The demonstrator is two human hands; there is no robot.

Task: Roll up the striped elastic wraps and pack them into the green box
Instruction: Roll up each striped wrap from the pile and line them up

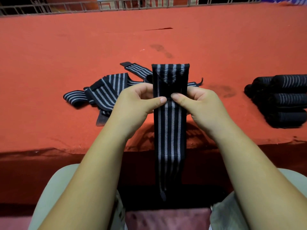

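A long black elastic wrap with grey stripes (169, 130) is held upright above the near edge of the red table; its lower end hangs down past my lap. My left hand (137, 103) and my right hand (197, 103) pinch it at mid-height, thumbs nearly touching on its front. The upper end stands stiff, with a dark patch over the stripes. Behind my left hand lies a loose heap of unrolled striped wraps (106, 92). No green box is in view.
Several rolled wraps (282, 100) are stacked at the right edge of the red cloth-covered table (83, 47). A metal wire railing (99, 5) runs along the far side. My knees in light trousers (54, 188) sit below the table edge.
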